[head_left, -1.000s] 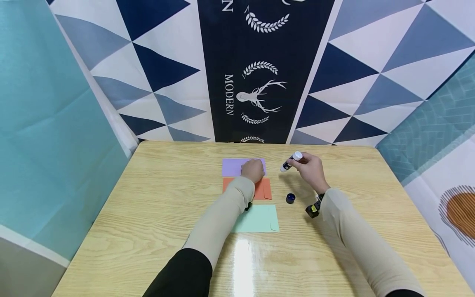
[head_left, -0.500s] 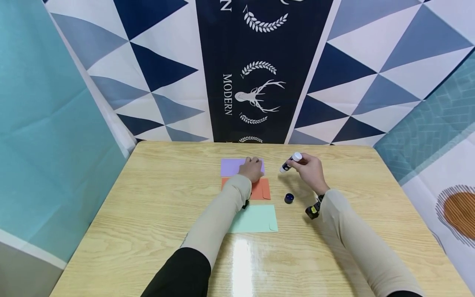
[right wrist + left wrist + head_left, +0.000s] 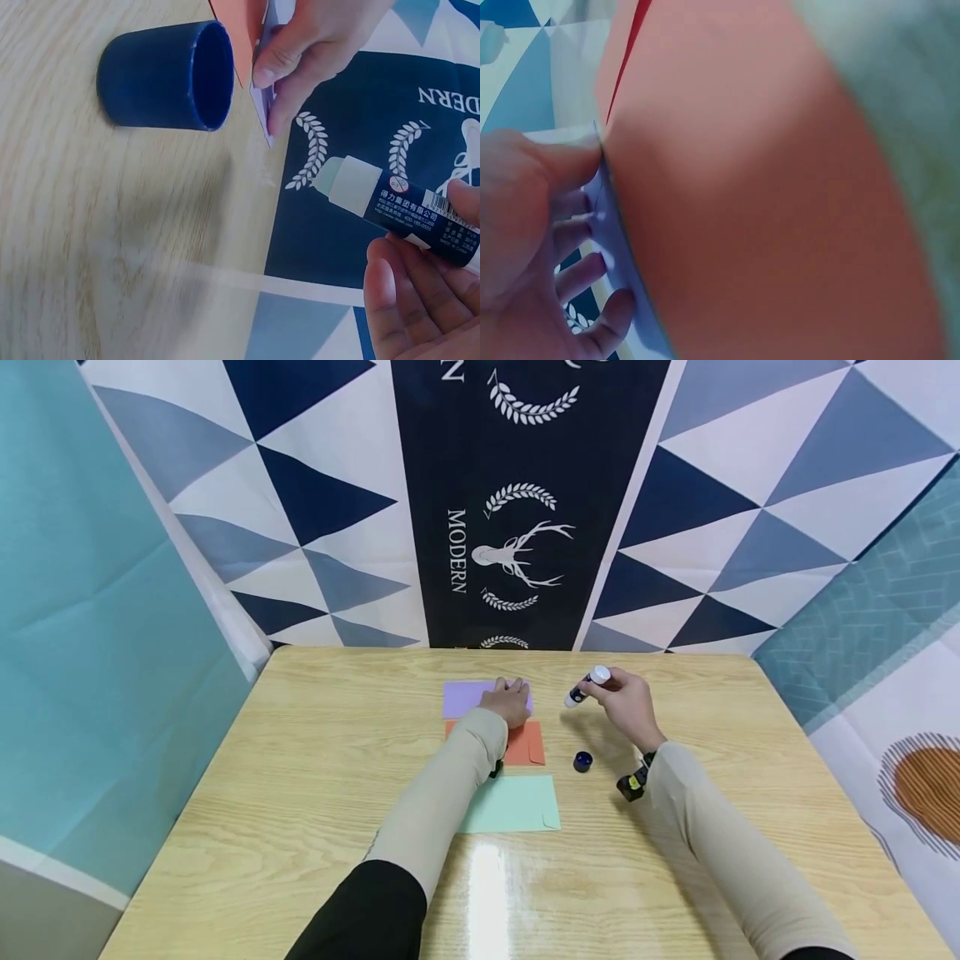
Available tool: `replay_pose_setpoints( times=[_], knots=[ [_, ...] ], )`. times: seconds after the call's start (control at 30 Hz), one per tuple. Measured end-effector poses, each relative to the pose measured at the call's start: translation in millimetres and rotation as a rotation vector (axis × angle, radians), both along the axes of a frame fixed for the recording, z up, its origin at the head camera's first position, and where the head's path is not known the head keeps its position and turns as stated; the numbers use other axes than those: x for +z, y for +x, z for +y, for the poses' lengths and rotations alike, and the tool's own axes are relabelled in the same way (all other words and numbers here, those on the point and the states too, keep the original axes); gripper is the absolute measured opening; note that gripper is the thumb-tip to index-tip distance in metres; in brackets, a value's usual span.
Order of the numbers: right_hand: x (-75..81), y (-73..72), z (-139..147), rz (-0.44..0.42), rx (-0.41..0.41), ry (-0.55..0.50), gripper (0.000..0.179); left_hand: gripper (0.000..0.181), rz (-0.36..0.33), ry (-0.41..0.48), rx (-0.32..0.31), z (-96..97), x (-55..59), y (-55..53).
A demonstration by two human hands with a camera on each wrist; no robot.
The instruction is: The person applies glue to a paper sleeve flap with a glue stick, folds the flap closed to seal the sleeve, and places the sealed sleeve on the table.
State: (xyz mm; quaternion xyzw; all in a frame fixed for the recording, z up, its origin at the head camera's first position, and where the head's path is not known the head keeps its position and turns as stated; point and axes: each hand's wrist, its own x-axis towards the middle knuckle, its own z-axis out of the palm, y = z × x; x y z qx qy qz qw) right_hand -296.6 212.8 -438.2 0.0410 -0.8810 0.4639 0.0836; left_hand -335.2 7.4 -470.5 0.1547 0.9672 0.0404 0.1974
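Note:
In the head view my right hand (image 3: pixel 632 708) holds a glue stick (image 3: pixel 587 686) between thumb and fingers, tilted above the table. Its pale, uncapped tip (image 3: pixel 328 177) shows in the right wrist view. My left hand (image 3: pixel 507 702) rests on the right part of a purple envelope (image 3: pixel 461 699), fingers spread and fairly straight, thumb by its near edge. Below the left hand lies an orange envelope (image 3: pixel 527 745), partly hidden by the forearm. A mint green envelope (image 3: pixel 513 803) lies nearest me. The dark blue glue cap (image 3: pixel 582 762) stands on the table, right of the envelopes.
The wooden table (image 3: pixel 315 752) backs onto a patterned cloth (image 3: pixel 330 510). A teal cloth (image 3: pixel 112 610) hangs at the left, another patterned cloth (image 3: pixel 922 752) at the right. A black wrist camera (image 3: pixel 632 787) is strapped below my right hand.
My left hand's fingers have spread a little and shifted slightly on the purple envelope. The right hand holds the glue stick nearly still. The view has drifted slightly.

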Motion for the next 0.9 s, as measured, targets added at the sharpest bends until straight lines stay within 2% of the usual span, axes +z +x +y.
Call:
replay_pose_setpoints(
  times=[0.1,0.17,0.33,0.43,0.57,0.67,0.9],
  knots=[
    [0.7,-0.5,3,0.011,-0.012,0.002,0.028,0.061,0.065,-0.002,0.011,2.0,-0.2,4.0],
    [0.4,-1.2,5,0.016,-0.015,0.006,0.029,0.057,0.121,0.020,0.043,4.5,-3.0,5.5],
    [-0.6,-1.0,5,0.024,-0.013,-0.004,0.029,0.033,0.259,0.142,0.141,7.6,-8.1,11.0],
    [-1.4,-0.3,4,0.027,-0.008,-0.012,0.029,0.021,0.317,0.194,0.169,6.9,-8.3,14.4],
    [-1.6,1.0,6,0.022,-0.007,-0.018,0.030,0.025,0.340,0.247,0.180,6.0,-11.1,13.3],
    [-1.6,2.1,7,0.018,-0.007,-0.025,0.031,0.030,0.337,0.261,0.167,4.3,-13.6,11.2],
    [-0.1,4.3,8,0.020,-0.004,-0.035,0.030,0.015,0.315,0.296,0.145,-0.9,-14.6,6.7]
  ],
)
